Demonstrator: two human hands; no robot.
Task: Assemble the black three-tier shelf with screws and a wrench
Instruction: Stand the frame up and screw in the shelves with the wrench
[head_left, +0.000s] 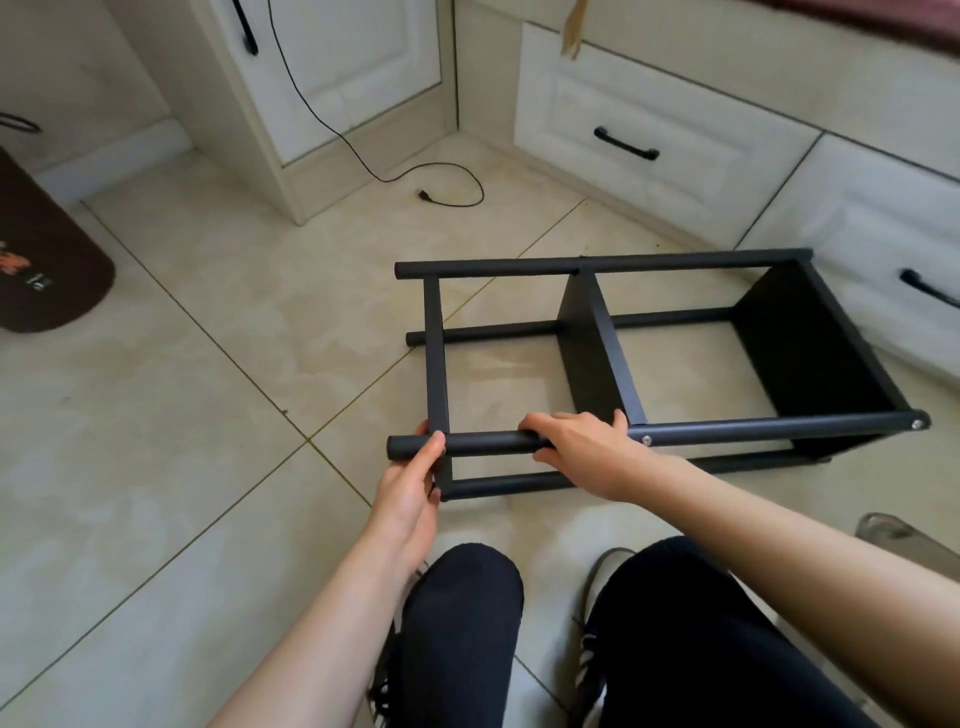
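Our knees (462, 613) in dark trousers fill the near edge, with the shelf (660, 364) lying on its side on the tiled floor (182, 415) just beyond them. Our left hand (410, 488) pinches the near upper pole (727, 434) of the shelf at its left end, thumb on top and fingers behind the cross bar there. Our right hand (582, 447) curls over the same pole, just left of the middle board (592, 358). A screw head (647, 440) shows in the pole just right of that hand, another at the pole's far right tip. Beyond the shelf stand white drawers (649, 135); a black cable (415, 176) loops on the floor left of them, and a brown mat (41, 270) lies well left of the shelf.
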